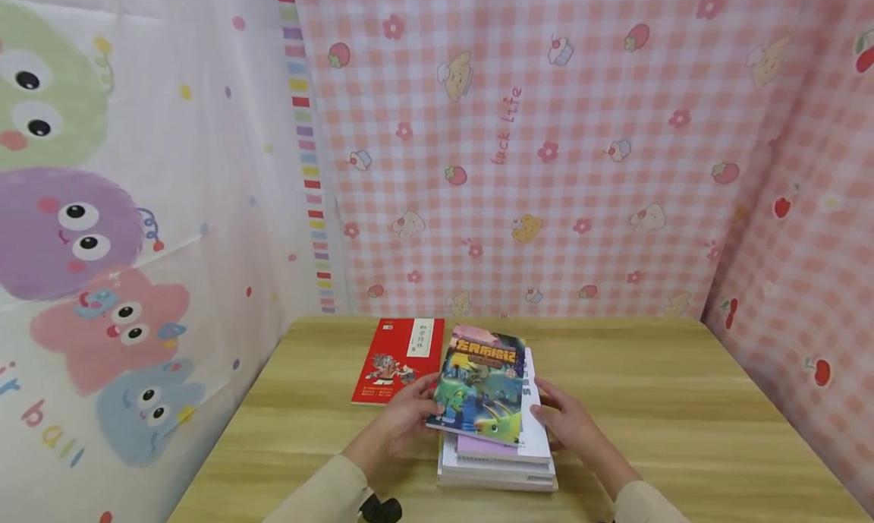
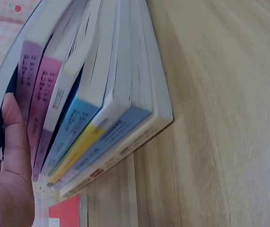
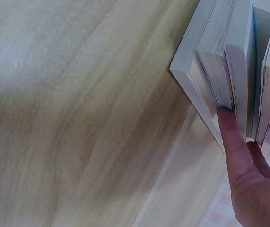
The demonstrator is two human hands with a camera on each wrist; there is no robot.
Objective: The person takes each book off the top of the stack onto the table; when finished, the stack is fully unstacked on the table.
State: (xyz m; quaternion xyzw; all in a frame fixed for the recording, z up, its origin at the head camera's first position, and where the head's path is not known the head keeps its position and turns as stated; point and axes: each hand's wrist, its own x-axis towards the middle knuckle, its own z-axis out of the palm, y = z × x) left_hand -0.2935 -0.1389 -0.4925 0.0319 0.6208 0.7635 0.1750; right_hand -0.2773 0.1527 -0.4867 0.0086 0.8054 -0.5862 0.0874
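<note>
In the head view my left hand (image 1: 407, 413) holds a book with a colorful dinosaur cover (image 1: 481, 382) by its left edge, thumb at the lower left corner. This book lies tilted over a stack of books (image 1: 498, 476). The left wrist view shows my left hand (image 2: 12, 165) with a finger along the top book, above several purple, blue, yellow and cream spines (image 2: 73, 127). On the stack's right side is my right hand (image 1: 567, 420). In the right wrist view, this right hand (image 3: 255, 179) has a straight finger touching the page edges (image 3: 215, 80) of the lower books.
A red book (image 1: 399, 360) lies flat on the wooden table (image 1: 649, 401), left of the stack. A small black object (image 1: 380, 509) sits by my left sleeve at the near edge. Patterned curtains (image 1: 546, 204) stand behind the table and at both sides.
</note>
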